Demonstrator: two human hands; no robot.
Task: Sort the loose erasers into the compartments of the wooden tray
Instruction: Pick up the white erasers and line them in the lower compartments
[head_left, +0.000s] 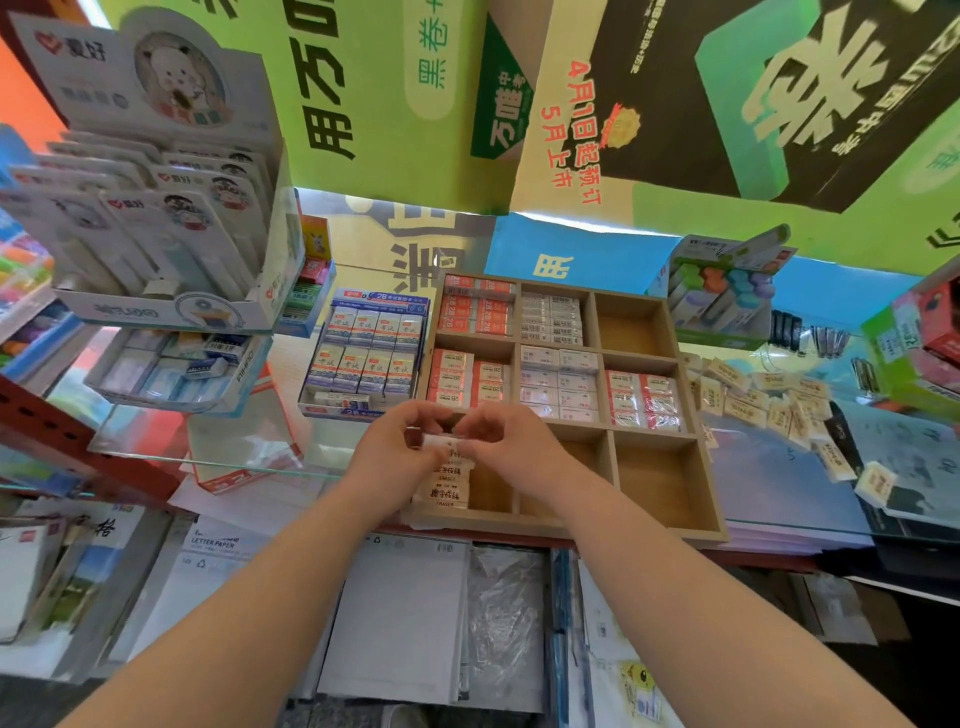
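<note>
Left hand (400, 441) and right hand (511, 441) each grip one small eraser (441, 442) over the wooden tray (670, 530)'s near-left compartment. The eraser is probably light, stiff and slick-wrapped, best pinched by its ends.

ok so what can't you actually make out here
Head view only.
Eraser pinched between left hand and right hand: fingers cover most of it, label unreadable.
Tray, near-middle compartment: right hand hides part of its floor.
Stack in the near-left compartment: hands hide its top, count unclear.
Loose erasers right of the tray: print too small and blurred.
</note>
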